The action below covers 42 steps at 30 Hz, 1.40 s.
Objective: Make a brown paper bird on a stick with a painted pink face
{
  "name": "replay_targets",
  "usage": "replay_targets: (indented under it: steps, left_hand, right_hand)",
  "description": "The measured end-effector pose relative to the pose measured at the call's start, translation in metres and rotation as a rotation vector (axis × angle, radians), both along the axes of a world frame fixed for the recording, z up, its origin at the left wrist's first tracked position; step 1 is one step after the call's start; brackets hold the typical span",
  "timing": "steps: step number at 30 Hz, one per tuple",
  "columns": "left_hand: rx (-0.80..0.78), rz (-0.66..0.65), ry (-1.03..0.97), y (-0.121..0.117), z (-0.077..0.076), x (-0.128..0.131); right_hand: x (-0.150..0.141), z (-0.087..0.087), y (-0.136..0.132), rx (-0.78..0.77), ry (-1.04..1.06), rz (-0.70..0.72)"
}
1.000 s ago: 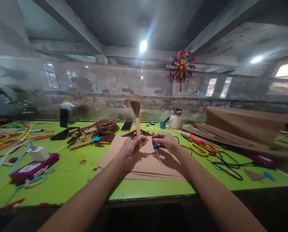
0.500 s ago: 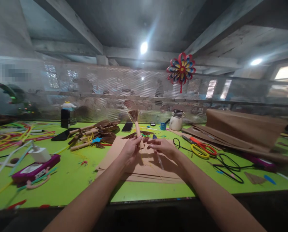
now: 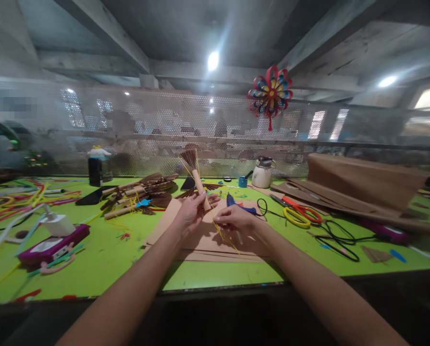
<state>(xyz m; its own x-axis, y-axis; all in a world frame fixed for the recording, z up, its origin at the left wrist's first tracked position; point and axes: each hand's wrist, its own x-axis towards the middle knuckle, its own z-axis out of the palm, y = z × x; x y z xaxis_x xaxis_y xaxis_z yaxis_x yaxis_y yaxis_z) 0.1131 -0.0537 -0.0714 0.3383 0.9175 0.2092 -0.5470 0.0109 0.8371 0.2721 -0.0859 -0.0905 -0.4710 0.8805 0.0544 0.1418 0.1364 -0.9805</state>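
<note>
My left hand is closed around the handle of a small brown paper broom, which tilts up and to the left with its pleated bristles at the top. Yellow strands run along the bristles. My right hand pinches yellow string close to the lower end of the handle, and loose strands trail below. Beneath both hands lie sheets of brown paper. Just behind my right hand a blue glue gun rests on the table, partly covered by the fingers.
Several similar brooms are piled at left on the green table. A purple power strip sits nearer. On the right are scissors, a black cable and folded brown paper. A white jar stands behind.
My right hand has gone from loosely spread fingers to a pinch on the yellow string. The broom leans further left. More of the blue glue gun shows.
</note>
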Motion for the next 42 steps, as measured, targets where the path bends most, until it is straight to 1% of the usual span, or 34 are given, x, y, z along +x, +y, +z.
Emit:
replay_targets:
  steps: [2, 6, 11, 13, 14, 16, 19, 22, 24, 26, 28, 30, 33, 35, 38, 42]
  left_hand:
    - [0.01, 0.007, -0.014, 0.0, 0.002, -0.001]
    - [0.008, 0.032, -0.022, 0.0, 0.004, -0.004]
    - [-0.023, 0.082, 0.004, 0.005, 0.002, -0.008]
    - [-0.035, 0.085, 0.03, 0.007, 0.0, -0.009]
    - [-0.04, 0.083, 0.043, 0.008, -0.001, -0.009]
    - [-0.046, 0.07, 0.066, 0.008, -0.001, -0.009]
    - [-0.043, 0.043, 0.087, 0.005, 0.0, -0.009]
    - [-0.047, 0.03, 0.118, 0.0, 0.003, -0.008]
    - [-0.048, 0.029, 0.14, -0.004, 0.004, -0.007]
    - [-0.043, 0.023, 0.156, -0.007, 0.003, -0.006]
    - [-0.034, 0.012, 0.167, -0.008, 0.002, -0.005]
    - [-0.011, -0.001, 0.174, -0.007, -0.001, -0.005]
    - [0.026, -0.007, 0.194, -0.004, -0.003, -0.004]
    - [0.024, 0.002, 0.209, -0.002, -0.003, -0.003]
    - [-0.009, 0.031, 0.216, -0.002, 0.001, -0.002]
    - [-0.071, 0.114, 0.191, 0.004, 0.003, -0.003]
  right_hand:
    - [0.002, 0.0, -0.001, -0.003, -0.026, 0.044]
    - [0.001, 0.005, -0.009, -0.027, -0.102, 0.179]
    - [0.002, 0.019, -0.022, 0.005, -0.283, 0.456]
    - [0.006, 0.024, -0.025, 0.002, -0.289, 0.5]
    - [0.01, 0.025, -0.025, 0.0, -0.253, 0.481]
    - [0.019, 0.028, -0.024, 0.018, -0.107, 0.371]
    - [0.039, 0.033, -0.02, 0.102, 0.182, 0.121]
    - [0.062, 0.037, -0.012, 0.203, 0.419, -0.132]
    - [0.074, 0.038, -0.004, 0.241, 0.549, -0.294]
    - [0.082, 0.036, 0.006, 0.251, 0.621, -0.415]
    - [0.085, 0.032, 0.015, 0.245, 0.641, -0.495]
    - [0.085, 0.028, 0.02, 0.233, 0.628, -0.542]
    - [0.08, 0.024, 0.023, 0.229, 0.576, -0.568]
    - [0.077, 0.024, 0.024, 0.244, 0.525, -0.584]
    - [0.074, 0.024, 0.024, 0.282, 0.412, -0.637]
    - [0.064, 0.02, 0.027, 0.362, 0.178, -0.709]
